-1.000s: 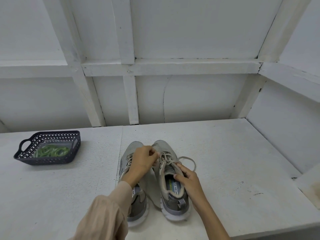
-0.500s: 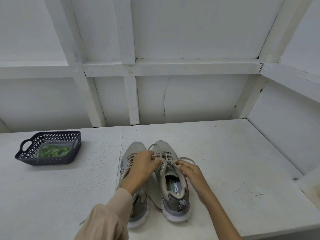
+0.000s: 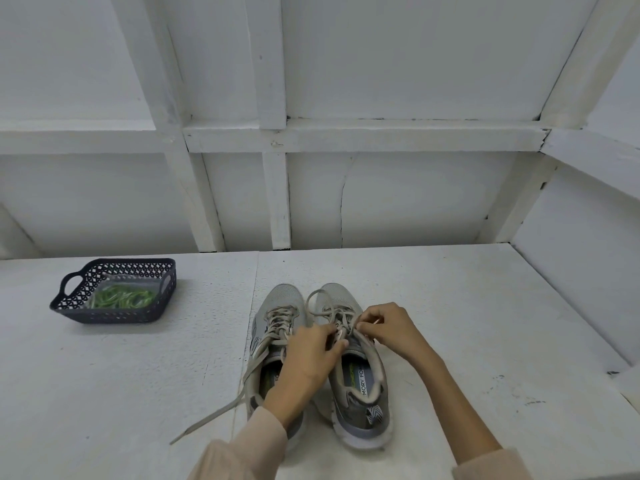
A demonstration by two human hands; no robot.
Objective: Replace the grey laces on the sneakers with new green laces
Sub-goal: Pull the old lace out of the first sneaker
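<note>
Two grey sneakers stand side by side, toes pointing away from me: the left sneaker (image 3: 277,303) and the right sneaker (image 3: 360,393). Both carry grey laces. My left hand (image 3: 308,358) and my right hand (image 3: 391,327) meet over the right sneaker's lacing, fingers pinched on its grey lace (image 3: 323,303), which loops toward the toe. A loose end of the left sneaker's lace (image 3: 221,407) trails over the table to the lower left. Green laces (image 3: 119,296) lie in a dark basket (image 3: 114,318) at the far left.
Everything sits on a white table (image 3: 467,323) set against a white framed wall. A white side wall closes in on the right, with a ledge at the right edge. The table's front edge runs along the bottom right of the view.
My right hand moved from the right sneaker's collar up onto its lacing. My left hand slid back toward me along the same lacing. The left sneaker's lace end now trails out to the lower left.
</note>
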